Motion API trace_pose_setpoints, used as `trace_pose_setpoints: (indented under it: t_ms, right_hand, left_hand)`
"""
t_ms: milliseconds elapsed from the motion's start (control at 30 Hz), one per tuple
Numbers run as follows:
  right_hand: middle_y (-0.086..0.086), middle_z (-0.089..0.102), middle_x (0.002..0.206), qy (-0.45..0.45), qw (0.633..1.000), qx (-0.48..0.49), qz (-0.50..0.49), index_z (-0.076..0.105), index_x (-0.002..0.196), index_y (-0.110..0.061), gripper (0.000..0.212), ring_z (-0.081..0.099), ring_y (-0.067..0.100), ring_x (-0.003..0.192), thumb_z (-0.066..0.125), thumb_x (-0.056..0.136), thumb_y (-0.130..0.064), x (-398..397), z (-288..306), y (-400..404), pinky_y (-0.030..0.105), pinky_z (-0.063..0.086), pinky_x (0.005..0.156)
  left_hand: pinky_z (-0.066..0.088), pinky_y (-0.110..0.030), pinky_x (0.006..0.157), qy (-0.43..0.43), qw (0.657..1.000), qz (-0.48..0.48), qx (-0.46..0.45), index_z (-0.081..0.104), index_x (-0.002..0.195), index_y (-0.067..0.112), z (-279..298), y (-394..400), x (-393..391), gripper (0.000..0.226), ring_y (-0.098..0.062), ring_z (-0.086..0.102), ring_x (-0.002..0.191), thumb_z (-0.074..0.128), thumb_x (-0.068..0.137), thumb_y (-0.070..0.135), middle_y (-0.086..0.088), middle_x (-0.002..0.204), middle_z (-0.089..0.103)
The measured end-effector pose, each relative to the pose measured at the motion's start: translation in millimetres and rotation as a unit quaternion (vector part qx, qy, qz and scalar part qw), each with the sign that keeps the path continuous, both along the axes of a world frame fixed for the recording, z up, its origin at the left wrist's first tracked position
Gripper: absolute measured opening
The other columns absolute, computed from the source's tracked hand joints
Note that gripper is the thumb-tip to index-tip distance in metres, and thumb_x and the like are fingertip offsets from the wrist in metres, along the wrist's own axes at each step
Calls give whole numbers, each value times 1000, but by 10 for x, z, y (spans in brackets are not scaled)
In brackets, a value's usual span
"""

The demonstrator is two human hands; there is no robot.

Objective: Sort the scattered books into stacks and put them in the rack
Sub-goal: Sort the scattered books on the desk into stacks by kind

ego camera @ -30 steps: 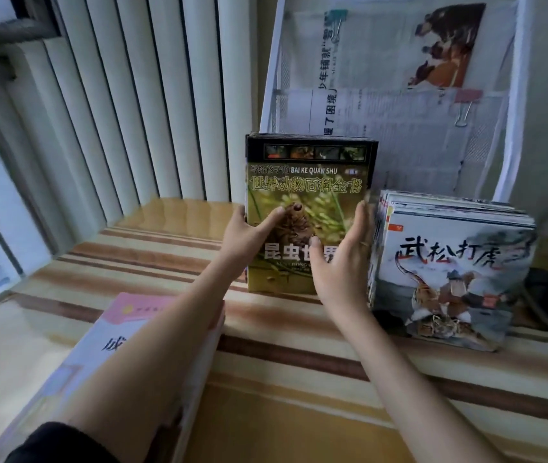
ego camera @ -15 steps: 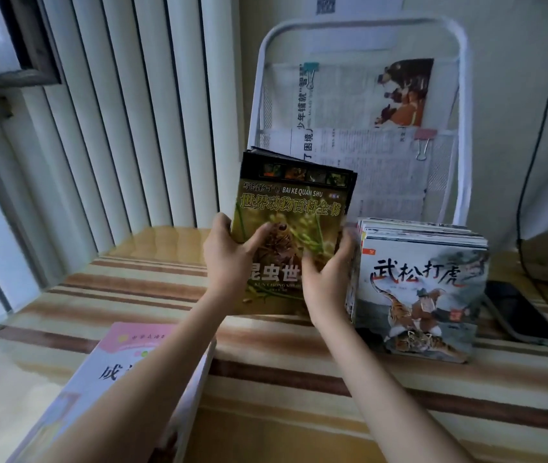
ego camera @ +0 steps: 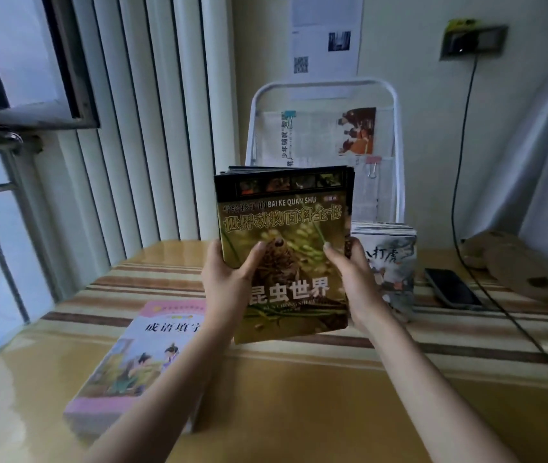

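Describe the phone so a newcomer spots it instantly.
Start at the white wire rack against the back wall, then look right along the striped table, past the upright stack of tiger-cover books. The phone lies flat there by a black cable: the only dark, glossy slab.

Both forearms bare, no sleeves/rings on hands (ego camera: 229, 285).

Looks to me like a home room, study corner by a window (ego camera: 15, 55): vertical blinds (ego camera: 139, 111), striped oilcloth table (ego camera: 299, 396), kids' books (ego camera: 139, 362), white wire rack (ego camera: 326, 91) with clipped newspapers (ego camera: 316, 135), wall socket (ego camera: 473, 41) with cable, phone (ego camera: 449, 289), printed notice (ego camera: 326, 35) taped up
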State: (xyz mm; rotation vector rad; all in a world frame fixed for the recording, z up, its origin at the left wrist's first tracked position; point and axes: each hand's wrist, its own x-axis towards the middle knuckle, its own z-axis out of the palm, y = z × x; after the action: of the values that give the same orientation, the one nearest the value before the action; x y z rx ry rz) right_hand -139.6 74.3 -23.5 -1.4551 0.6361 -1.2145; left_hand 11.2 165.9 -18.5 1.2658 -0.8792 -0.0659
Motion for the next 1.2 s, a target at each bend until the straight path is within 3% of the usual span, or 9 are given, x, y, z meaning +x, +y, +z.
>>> trace_pose_setpoints:
  t_ms: [100, 233, 333, 433, 600, 667, 767, 1000, 1200]
  right_hand:
    - [-4, 45, 142, 7, 1000, 17, -24, 37, 140, -20, 66, 40, 15, 132, 61, 84, -48, -253, -234, 249, 45, 27, 113]
    - [-4, 62, 122, 14, 1000, 16, -9, 50, 127, -19, 36, 56, 10, 114, 57, 91, -21, -512, -432, 461, 34, 41, 103]
    - [-2, 67, 107, 54, 998, -25, 22, 56, 112, -20, 32, 64, 4, 95, 61, 86, -37, -550, -289, 546, 14, 48, 83]
    - [-7, 64, 111, 75, 996, -41, 11, 53, 110, -31, 42, 59, 10, 107, 63, 74, -52, -501, -111, 562, 28, 41, 100]
    - [-18, 61, 86, 80, 996, -46, -18, 52, 89, -32, 28, 58, -16, 73, 69, 69, -41, -427, -67, 573, 11, 44, 80]
    - [-2, 70, 83, 85, 995, -43, -30, 58, 84, -26, 34, 65, -2, 74, 71, 61, -46, -407, -70, 561, 27, 49, 86]
    - [-6, 72, 84, 97, 994, -35, -33, 63, 86, -23, 41, 66, 5, 79, 68, 60, -55, -407, -132, 516, 29, 50, 85]
    - [9, 61, 80, 148, 985, -47, -79, 55, 80, -15, 33, 56, 15, 71, 59, 82, -48, -407, -104, 565, 19, 42, 62]
    - [16, 37, 144, 271, 955, -18, -124, 18, 144, 2, 84, 38, 32, 131, 51, 89, -52, -337, -66, 522, 39, 37, 100]
  left_hand:
    - [49, -21, 65, -32, 999, -2, 14, 51, 85, 24, -258, 141, -196, 27, -1, 59, 71, 76, 76, 31, 12, 78, 62]
    - [42, -4, 64, -64, 997, -37, 29, 49, 99, 17, -484, 286, -316, 35, 13, 59, 74, 75, 78, 26, 16, 84, 60]
    - [48, -18, 81, -16, 995, -97, 14, 48, 112, 26, -394, 389, -294, 44, 4, 62, 93, 72, 78, 41, 15, 99, 64]
    - [42, -13, 96, -22, 993, -119, 0, 40, 134, 18, -185, 428, -289, 71, 10, 54, 109, 67, 76, 49, 11, 120, 58]
    - [41, -52, 104, 89, 972, -218, -5, 45, 129, 40, -151, 338, -231, 85, -23, 50, 127, 77, 56, 68, 1, 138, 52]
    - [40, -55, 103, 85, 971, -223, 24, 43, 130, 44, -177, 299, -153, 87, -27, 48, 128, 79, 54, 68, -1, 141, 49]
    - [48, -45, 98, 63, 976, -195, 79, 42, 132, 30, -307, 268, -154, 95, -21, 58, 118, 79, 53, 68, 0, 129, 59]
    - [52, -18, 65, 11, 995, -56, 79, 65, 96, 15, -458, 254, -266, 40, -12, 68, 83, 73, 72, 46, 6, 86, 70]
    - [59, -38, 74, -3, 938, -94, 332, 64, 86, 7, -168, 322, -144, 47, -24, 71, 77, 70, 76, 52, -9, 84, 72]
